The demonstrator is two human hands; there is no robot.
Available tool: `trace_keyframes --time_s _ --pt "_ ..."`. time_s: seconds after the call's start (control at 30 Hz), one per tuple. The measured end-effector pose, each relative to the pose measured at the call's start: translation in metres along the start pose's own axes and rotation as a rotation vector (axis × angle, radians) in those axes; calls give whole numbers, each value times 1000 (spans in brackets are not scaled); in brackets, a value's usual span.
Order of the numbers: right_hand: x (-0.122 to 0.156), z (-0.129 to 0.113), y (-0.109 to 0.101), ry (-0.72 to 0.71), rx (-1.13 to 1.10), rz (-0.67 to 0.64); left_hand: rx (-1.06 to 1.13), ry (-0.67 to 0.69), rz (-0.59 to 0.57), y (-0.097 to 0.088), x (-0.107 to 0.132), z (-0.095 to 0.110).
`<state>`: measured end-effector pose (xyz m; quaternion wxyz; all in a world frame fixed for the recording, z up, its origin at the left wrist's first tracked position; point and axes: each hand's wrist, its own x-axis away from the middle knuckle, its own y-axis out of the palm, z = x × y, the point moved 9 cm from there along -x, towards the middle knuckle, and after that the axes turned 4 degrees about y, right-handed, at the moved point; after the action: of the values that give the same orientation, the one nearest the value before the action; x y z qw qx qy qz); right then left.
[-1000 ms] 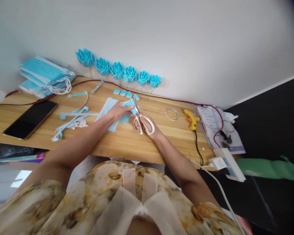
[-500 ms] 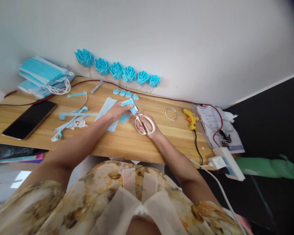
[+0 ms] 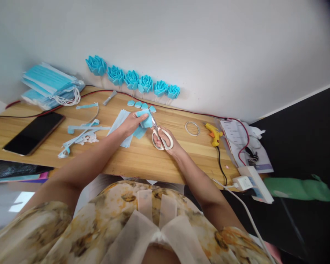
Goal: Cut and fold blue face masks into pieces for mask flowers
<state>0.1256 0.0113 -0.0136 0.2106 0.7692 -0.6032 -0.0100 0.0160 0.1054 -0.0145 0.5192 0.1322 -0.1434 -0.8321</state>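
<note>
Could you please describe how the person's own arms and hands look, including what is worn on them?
The short sleeves are pale cream, patterned with yellow-orange and brown blotches. Below them, the arms are bare. The left hand and right hand wear no gloves, and no watch or bracelet shows.

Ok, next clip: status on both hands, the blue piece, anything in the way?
Left hand pinching blue piece. Right hand gripping scissors at that piece's right edge. Four small blue pieces lie just beyond; nothing visibly blocking.
</note>
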Motion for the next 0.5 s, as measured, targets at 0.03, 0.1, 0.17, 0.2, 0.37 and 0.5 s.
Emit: trace_keyframes --time_s 0.03,0.1,0.17,0.2,0.37,0.5 --pt "-1 1 0 -6 2 -19 -3 8 6 -1 0 1" --pt "-3 2 1 -22 2 -54 6 20 23 -4 0 2" --pt "-4 5 2 -21 -5 -71 17 22 31 -5 0 3" --pt "-4 6 2 -15 -11 -74 19 20 31 -5 1 3" --pt "-4 9 5 3 -40 -88 2 24 56 -7 1 4" --pt "-2 5 7 -22 -17 -97 22 7 57 -7 1 0"
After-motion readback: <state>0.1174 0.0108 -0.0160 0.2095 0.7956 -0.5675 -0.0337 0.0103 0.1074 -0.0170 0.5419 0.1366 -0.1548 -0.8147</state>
